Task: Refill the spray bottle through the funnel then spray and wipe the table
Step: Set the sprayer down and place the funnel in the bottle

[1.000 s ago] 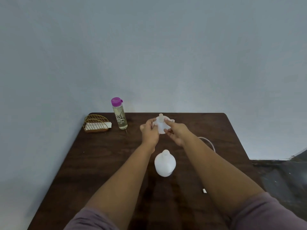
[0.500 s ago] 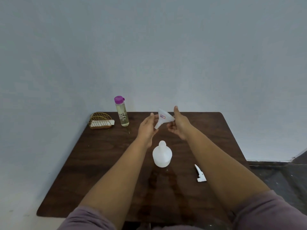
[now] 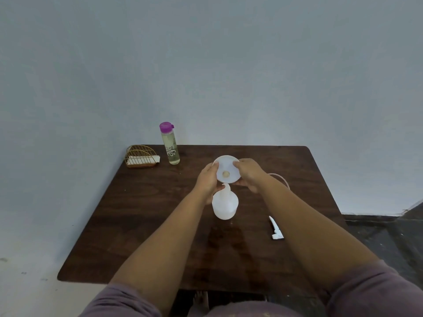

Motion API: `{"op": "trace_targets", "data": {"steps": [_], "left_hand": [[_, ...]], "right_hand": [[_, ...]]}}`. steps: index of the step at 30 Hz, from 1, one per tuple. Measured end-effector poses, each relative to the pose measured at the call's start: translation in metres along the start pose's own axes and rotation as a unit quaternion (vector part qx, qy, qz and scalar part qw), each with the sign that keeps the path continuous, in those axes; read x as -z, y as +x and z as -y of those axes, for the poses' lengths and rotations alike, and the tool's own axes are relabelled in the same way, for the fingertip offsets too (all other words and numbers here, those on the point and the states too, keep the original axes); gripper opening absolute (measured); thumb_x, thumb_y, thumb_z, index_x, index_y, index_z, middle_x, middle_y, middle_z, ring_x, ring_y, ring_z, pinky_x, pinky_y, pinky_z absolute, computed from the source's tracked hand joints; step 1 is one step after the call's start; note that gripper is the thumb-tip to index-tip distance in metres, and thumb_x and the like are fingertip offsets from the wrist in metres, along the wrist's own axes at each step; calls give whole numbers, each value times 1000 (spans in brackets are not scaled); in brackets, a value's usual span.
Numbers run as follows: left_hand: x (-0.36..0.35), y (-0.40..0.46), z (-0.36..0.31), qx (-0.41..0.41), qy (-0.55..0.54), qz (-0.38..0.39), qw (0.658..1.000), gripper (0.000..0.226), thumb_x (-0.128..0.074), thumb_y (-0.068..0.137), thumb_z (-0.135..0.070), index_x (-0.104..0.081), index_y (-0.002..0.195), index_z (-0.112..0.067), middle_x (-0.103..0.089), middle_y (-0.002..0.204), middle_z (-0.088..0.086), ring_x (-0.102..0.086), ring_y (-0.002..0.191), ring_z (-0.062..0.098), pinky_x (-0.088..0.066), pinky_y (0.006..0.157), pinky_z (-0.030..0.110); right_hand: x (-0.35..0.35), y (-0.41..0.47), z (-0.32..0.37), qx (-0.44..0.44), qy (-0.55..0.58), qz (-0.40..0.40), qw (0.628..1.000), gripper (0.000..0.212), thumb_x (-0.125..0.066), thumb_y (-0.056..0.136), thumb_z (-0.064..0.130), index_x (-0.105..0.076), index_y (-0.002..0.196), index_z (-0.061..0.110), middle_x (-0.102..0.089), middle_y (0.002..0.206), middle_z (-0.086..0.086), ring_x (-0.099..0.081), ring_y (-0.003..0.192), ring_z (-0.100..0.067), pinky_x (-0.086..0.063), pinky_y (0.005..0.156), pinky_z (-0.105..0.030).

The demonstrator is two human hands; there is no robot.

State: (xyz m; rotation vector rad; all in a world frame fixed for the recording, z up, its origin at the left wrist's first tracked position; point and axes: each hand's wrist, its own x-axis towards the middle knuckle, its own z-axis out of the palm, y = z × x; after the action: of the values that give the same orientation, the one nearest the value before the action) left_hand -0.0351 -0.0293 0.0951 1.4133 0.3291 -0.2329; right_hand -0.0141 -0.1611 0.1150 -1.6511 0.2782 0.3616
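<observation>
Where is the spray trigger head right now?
The spray trigger head lies on the table, right of the white bottle, beside the right forearm.

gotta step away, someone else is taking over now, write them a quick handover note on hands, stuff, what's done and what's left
Left hand and right hand both hold the white funnel by its rim, wide mouth toward the camera, above the open spray bottle.
Spray head lies off on the table, right of the bottle. Purple-capped refill bottle stands capped at the back left, beside the wire holder.
Done: head removed.
Left: seat funnel, pour, refit head, spray, wipe.
</observation>
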Motion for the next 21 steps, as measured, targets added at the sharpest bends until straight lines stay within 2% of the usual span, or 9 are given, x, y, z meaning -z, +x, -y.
{"op": "trace_targets", "data": {"steps": [3,6,9,14,19,21], "left_hand": [[2,0,5,16,7,-14,1000,26,-40,102,-36,-53,121,-23,-60,107,1,-61,98,20,-56,71,30],[2,3,8,24,25,-20,999,25,-40,102,-35,-53,120,-24,-60,117,6,-62,104,22,-57,78,32],[3,8,10,31,40,-41,998,35,-42,102,-36,-52,131,-20,-59,124,9,-62,107,25,-58,85,37],[5,14,10,39,62,-62,995,35,-41,101,-36,-53,130,-20,-60,123,10,-64,101,26,-58,86,41],[7,16,16,30,92,-58,994,37,-37,103,-34,-51,134,-17,-57,129,11,-60,112,27,-54,95,45],[7,16,19,9,112,-58,992,37,-36,104,-33,-51,133,-16,-56,130,11,-59,113,26,-53,97,45]], "right_hand": [[0,2,-5,-6,-6,-14,1000,21,-45,99,16,-56,113,4,-56,112,-14,-61,97,-28,-58,78,-39],[-2,4,-8,-25,-8,-21,999,26,-46,99,16,-55,120,2,-56,117,-15,-61,101,-31,-58,82,-42],[-6,7,-10,-32,-21,-30,999,28,-47,99,16,-53,123,4,-55,121,-15,-61,104,-32,-57,87,-44],[-10,10,-8,-43,-43,-38,997,24,-48,98,15,-55,119,6,-57,117,-14,-63,97,-31,-59,83,-42],[-13,16,-15,-42,-81,-55,994,23,-49,98,18,-55,118,8,-57,111,-11,-62,94,-28,-59,77,-36],[-12,19,-17,-31,-105,-65,992,24,-48,98,18,-57,118,8,-58,110,-11,-63,94,-27,-59,82,-38]]}}
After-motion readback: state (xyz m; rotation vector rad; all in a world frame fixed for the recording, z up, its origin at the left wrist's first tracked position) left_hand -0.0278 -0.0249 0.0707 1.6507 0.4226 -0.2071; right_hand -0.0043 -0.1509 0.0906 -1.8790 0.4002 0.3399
